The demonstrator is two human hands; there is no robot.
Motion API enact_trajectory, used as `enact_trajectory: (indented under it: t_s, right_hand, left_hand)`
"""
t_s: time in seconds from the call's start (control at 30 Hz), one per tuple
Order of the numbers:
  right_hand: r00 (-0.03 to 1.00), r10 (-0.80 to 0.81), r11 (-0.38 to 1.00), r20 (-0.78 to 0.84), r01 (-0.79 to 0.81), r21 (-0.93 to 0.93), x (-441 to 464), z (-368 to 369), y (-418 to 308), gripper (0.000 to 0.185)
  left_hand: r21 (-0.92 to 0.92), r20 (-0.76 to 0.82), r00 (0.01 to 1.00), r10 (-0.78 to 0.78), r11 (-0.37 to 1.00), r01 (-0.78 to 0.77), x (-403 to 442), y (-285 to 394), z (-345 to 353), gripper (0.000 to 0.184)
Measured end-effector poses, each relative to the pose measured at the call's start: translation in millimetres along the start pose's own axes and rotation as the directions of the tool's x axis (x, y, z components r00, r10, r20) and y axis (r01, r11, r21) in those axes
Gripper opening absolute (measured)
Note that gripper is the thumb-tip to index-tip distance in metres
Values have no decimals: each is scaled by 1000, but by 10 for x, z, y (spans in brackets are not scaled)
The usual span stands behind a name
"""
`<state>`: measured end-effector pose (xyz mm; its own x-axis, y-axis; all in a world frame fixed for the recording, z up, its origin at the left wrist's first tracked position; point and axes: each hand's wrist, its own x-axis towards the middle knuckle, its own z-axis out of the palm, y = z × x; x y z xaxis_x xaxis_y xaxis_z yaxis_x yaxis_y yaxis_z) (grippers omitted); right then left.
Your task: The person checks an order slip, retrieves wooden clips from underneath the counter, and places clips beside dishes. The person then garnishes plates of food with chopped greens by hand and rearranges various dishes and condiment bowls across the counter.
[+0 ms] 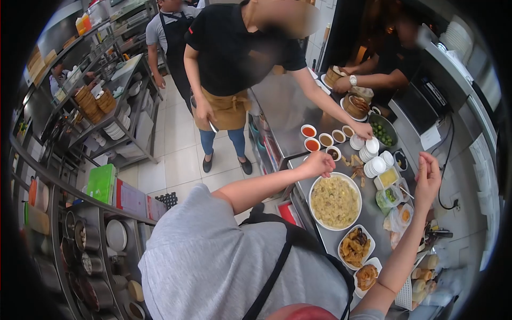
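My left hand [318, 164] is held above the upper rim of a big white bowl of fried rice [335, 201]. Its fingers are bent together in a pinch, and whatever may be between them is too small to see. On the right my right hand [428, 173] is raised near the counter's back side, fingers stretched upward, with nothing visible in it. Nearest to it are a tub of yellow bits [387, 178] and a container of chopped greens [391, 196]. Below the bowl sit a dish of fried pieces [355, 246] and a dish with a browned item [367, 277].
Across the counter [301, 186], a co-worker's hand [364, 130] reaches to stacked small white dishes [369, 150]. Sauce cups [326, 140], a bowl of green limes [383, 130] and a bamboo steamer [356, 105] stand nearby. Another person handles a steamer behind. Shelving [120, 106] lines the left.
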<state>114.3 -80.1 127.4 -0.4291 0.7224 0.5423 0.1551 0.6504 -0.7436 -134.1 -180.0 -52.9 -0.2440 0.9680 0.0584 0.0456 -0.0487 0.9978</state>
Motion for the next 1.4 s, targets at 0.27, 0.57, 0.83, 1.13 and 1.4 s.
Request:
enact_trajectory:
  t_s: [0.27, 0.57, 0.83, 1.13, 1.4]
  right_hand:
    - [981, -156, 986, -117, 147, -83, -13, 19, -51, 21]
    - [942, -266, 960, -207, 239, -146, -38, 4, -156, 16]
    - [929, -321, 925, -184, 265, -273, -155, -118, -243, 4]
    - [911, -248, 967, -330, 210, -146, -210, -272, -160, 11]
    - [826, -382, 911, -415, 262, -318, -239, -521, -149, 10]
  left_hand:
    - [33, -24, 998, 60, 998, -59, 7, -103, -31, 8]
    - [-23, 62, 992, -110, 994, 111, 26, -145, -67, 12]
    - [-7, 109, 990, -91, 996, 92, 102, -140, 1, 16]
    - [-24, 180, 979, -94, 995, 100, 267, -72, 197, 12]
    - [-23, 270, 960, -76, 996, 86, 463, -64, 465, 12]
